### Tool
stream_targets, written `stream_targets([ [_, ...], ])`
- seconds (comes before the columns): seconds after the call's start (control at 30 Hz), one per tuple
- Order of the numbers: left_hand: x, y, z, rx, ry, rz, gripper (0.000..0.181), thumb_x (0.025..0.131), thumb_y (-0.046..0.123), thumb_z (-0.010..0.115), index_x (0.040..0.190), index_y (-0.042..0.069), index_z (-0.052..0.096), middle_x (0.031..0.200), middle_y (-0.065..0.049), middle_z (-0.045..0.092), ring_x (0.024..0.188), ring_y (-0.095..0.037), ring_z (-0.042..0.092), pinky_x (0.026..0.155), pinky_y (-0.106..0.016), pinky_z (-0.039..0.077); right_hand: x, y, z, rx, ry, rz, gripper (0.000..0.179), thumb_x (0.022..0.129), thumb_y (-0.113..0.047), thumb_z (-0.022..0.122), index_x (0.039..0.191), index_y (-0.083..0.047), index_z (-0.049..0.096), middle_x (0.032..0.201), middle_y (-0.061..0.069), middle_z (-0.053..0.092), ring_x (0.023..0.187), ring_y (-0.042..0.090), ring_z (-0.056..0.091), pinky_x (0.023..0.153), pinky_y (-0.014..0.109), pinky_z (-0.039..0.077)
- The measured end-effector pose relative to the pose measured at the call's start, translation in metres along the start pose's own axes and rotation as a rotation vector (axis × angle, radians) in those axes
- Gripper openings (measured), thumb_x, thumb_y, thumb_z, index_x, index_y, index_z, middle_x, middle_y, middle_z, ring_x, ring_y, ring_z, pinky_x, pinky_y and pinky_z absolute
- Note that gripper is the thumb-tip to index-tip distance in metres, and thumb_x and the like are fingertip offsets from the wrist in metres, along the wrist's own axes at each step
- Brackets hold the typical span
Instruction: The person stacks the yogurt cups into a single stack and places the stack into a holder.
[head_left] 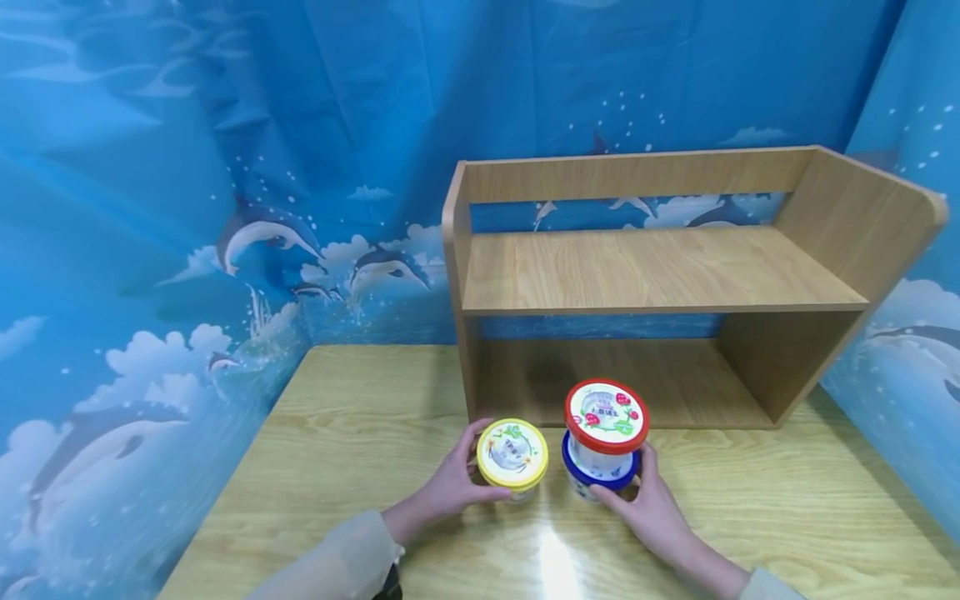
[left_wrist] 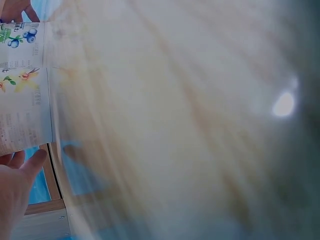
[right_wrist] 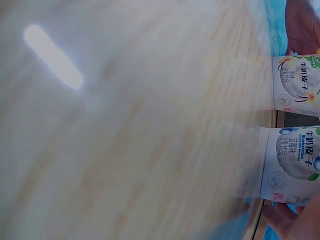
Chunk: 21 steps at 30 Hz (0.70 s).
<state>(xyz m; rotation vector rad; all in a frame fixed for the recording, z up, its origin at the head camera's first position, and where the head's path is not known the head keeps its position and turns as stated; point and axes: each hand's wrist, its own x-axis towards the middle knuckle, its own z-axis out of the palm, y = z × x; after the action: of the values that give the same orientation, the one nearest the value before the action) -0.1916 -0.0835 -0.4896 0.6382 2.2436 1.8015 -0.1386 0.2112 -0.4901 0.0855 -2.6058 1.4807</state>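
Observation:
My left hand (head_left: 452, 482) grips a yellow-lidded tub (head_left: 513, 455), thumb on the near side and fingers round the left. Just right of it, a blue-lidded tub (head_left: 578, 482) carries a red-lidded tub (head_left: 606, 417) with strawberries on its lid. Thumb and fingers of my right hand (head_left: 657, 510) hold the blue-lidded one from the right. In the right wrist view, the lower tub (right_wrist: 292, 165) is printed with blueberries, the other tub (right_wrist: 297, 85) with vanilla flowers. Both stand upright on the table, a narrow gap between them.
Behind the tubs stands a two-tier wooden shelf (head_left: 660, 267), its lower board close to them. The light wood table (head_left: 337, 433) reaches out on both sides. A blue curtain (head_left: 360, 108) with dolphins hangs behind and along the sides.

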Motion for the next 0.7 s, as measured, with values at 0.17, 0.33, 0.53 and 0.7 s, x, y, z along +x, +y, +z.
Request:
stream_targets([
  [0.17,0.0018,-0.0008,0.0016,0.005,0.005,-0.012,0.103,0.067,0.010,0.088,0.149,0.009,0.026,0.133,-0.010,0.053,0.120,-0.030,0.052,0.097,-0.047,0.046,0.0000,-0.0004,-0.0003,-0.001,-0.005,0.009,0.088,0.081,-0.026,0.080,0.142,-0.001,0.021,0.131,0.027,0.049,0.116,0.041,0.053,0.085,0.042,0.051],
  [0.33,0.0021,-0.0004,0.0026,0.002,0.006,-0.033,0.100,0.068,0.012,0.088,0.148,0.010,0.028,0.134,-0.010,0.051,0.125,-0.032,0.049,0.102,-0.049,0.041,0.0000,-0.0005,-0.0004,-0.001,-0.008,0.013,0.089,0.081,-0.027,0.080,0.142,-0.001,0.020,0.131,0.028,0.049,0.117,0.041,0.052,0.086,0.043,0.051],
  [0.53,0.0012,0.0019,0.0024,-0.006,0.011,-0.022,0.096,0.069,0.012,0.087,0.146,0.014,0.029,0.134,-0.011,0.051,0.124,-0.032,0.049,0.103,-0.048,0.041,-0.0006,0.0002,-0.0001,-0.008,0.001,-0.003,0.088,0.082,-0.026,0.080,0.142,0.000,0.021,0.130,0.028,0.050,0.115,0.041,0.053,0.086,0.043,0.051],
  [0.7,0.0011,0.0061,-0.0025,0.005,0.034,-0.015,0.098,0.071,0.014,0.086,0.148,0.009,0.026,0.135,-0.013,0.050,0.121,-0.033,0.050,0.100,-0.048,0.043,-0.0008,-0.0006,0.0003,-0.006,0.004,-0.003,0.087,0.082,-0.025,0.080,0.142,0.000,0.021,0.129,0.027,0.050,0.114,0.041,0.054,0.084,0.040,0.051],
])
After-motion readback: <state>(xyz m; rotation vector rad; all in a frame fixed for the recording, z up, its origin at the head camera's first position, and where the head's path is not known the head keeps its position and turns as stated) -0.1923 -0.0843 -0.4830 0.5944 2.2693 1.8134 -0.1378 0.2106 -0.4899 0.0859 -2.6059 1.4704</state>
